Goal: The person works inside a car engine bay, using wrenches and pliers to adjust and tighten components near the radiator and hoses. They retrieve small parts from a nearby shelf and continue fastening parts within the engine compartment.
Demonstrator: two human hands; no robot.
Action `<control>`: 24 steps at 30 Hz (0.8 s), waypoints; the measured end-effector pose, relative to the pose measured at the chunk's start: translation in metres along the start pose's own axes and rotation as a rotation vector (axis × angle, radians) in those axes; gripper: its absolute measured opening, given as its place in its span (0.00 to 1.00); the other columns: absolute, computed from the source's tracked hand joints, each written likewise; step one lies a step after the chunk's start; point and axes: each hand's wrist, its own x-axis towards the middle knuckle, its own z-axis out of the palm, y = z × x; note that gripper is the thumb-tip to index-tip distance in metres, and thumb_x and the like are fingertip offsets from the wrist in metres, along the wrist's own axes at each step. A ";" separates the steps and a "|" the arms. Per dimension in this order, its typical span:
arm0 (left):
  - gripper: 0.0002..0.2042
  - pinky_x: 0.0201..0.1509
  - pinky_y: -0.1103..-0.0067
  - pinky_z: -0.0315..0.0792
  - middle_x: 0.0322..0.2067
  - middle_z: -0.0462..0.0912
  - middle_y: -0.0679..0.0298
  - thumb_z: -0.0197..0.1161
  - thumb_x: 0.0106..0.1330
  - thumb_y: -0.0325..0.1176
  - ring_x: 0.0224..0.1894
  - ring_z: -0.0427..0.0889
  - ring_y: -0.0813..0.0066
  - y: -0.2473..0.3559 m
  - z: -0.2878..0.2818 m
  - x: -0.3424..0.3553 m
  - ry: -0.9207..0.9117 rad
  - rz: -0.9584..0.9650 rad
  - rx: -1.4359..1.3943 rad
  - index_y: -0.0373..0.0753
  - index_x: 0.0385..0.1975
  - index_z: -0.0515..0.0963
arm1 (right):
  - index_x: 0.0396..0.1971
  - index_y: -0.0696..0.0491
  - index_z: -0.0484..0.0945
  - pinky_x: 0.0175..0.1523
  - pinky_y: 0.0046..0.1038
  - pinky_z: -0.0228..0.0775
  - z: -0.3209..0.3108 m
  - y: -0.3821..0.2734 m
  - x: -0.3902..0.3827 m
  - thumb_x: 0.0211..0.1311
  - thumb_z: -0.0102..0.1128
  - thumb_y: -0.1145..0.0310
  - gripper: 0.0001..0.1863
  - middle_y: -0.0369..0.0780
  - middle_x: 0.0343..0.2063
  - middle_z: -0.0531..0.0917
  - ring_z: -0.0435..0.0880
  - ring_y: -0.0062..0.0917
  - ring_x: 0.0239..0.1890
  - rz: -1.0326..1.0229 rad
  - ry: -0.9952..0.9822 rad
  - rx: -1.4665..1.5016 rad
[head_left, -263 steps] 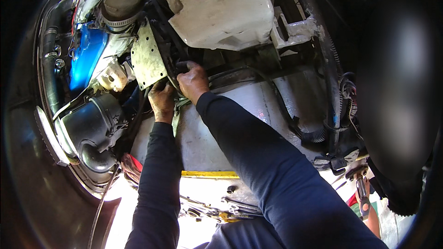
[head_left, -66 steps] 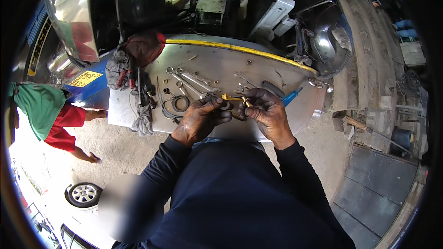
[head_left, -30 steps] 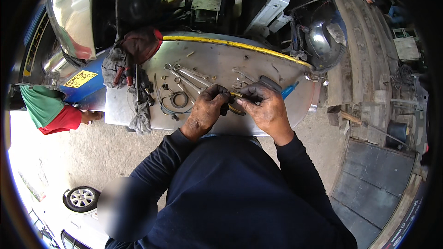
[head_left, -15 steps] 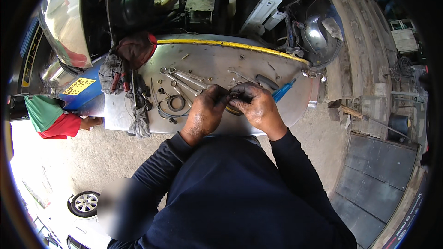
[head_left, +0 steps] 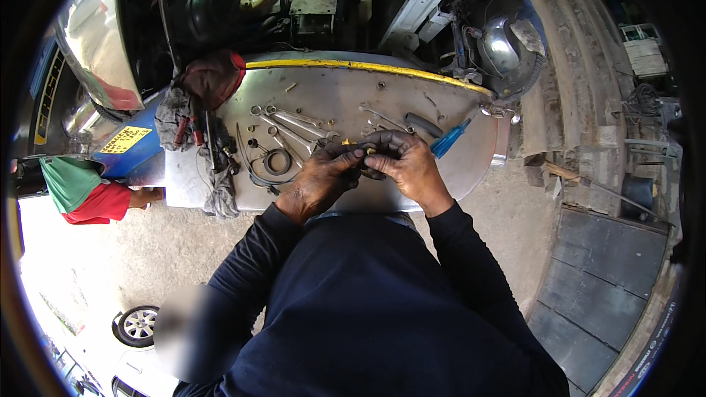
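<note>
Above the metal panel my two hands meet, their fingertips almost touching. My left hand point(head_left: 320, 182) is closed, with a small yellow, brass-like fitting point(head_left: 348, 142) showing at its fingers. My right hand point(head_left: 412, 169) pinches at the same spot, and a second bit of yellow shows by its thumb. Whether this is one part or two I cannot tell. Left of my hands lie several combination wrenches point(head_left: 287, 129), a dark ring point(head_left: 278, 162) and a thin cable point(head_left: 246, 162). Right of them are another wrench point(head_left: 386, 116), a dark handle point(head_left: 423, 125) and a blue screwdriver point(head_left: 450, 139).
A yellow-edged metal panel point(head_left: 198, 187) serves as the work surface, before an open engine bay point(head_left: 312, 4). Dirty rags point(head_left: 220, 195) and a red-handled tool point(head_left: 197, 132) lie at its left. A person in red shorts point(head_left: 95, 202) stands far left. Wooden planks point(head_left: 555, 95) are on the right.
My left hand has turned and its fingers now reach further right, over toward the right fingertips. The yellow fitting has come into sight. The view has shifted slightly.
</note>
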 end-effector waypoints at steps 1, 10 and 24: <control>0.16 0.38 0.79 0.72 0.32 0.76 0.69 0.64 0.74 0.42 0.32 0.73 0.80 -0.001 0.002 0.001 -0.029 0.002 -0.042 0.35 0.50 0.79 | 0.49 0.62 0.82 0.49 0.24 0.80 0.000 0.000 0.000 0.60 0.75 0.70 0.19 0.40 0.38 0.89 0.87 0.21 0.41 -0.012 -0.001 -0.026; 0.11 0.35 0.81 0.68 0.33 0.79 0.69 0.64 0.73 0.37 0.32 0.75 0.80 -0.006 0.001 0.003 -0.105 -0.080 -0.497 0.37 0.46 0.78 | 0.42 0.58 0.86 0.42 0.25 0.81 0.000 -0.014 -0.008 0.58 0.76 0.66 0.15 0.40 0.33 0.89 0.89 0.24 0.35 -0.313 0.079 -0.339; 0.11 0.39 0.79 0.71 0.39 0.81 0.66 0.62 0.69 0.34 0.37 0.76 0.78 -0.010 -0.003 0.006 -0.226 -0.094 -0.713 0.38 0.47 0.79 | 0.43 0.57 0.85 0.46 0.34 0.80 0.003 -0.027 -0.010 0.60 0.69 0.73 0.11 0.45 0.38 0.86 0.86 0.39 0.39 -0.619 0.090 -0.554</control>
